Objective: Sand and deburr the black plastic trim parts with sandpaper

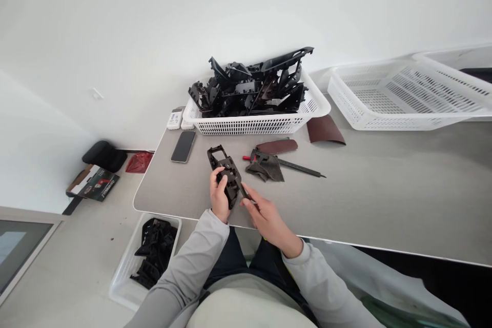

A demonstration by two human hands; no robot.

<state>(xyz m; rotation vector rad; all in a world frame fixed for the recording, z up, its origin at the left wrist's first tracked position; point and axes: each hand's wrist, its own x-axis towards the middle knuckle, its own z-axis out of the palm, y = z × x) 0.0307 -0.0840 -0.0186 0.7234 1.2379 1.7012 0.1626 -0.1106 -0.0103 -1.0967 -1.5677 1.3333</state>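
Observation:
My left hand (220, 197) is closed around a black plastic bracket-like part (219, 155), its thumb and index finger over the part's middle. This part has an open frame at its far end and is tilted above the table's near edge. Between the thumb and fingers of my right hand (267, 218) is a thin dark strip-like piece (244, 192), lying along the part's right side. Whether the strip is separate from the part I cannot tell. To the right lie a dark grey cloth (269, 168) and a long black caliper-like tool (302, 167) with a red tip.
Behind stands a white basket (246, 126) heaped with black plastic parts (246, 87). A phone (183, 146), a brown pad (277, 146) and a curved brown sheet (326, 129) lie on the table. More white baskets (400, 120) stand right; a bin (125, 271) of parts sits below left.

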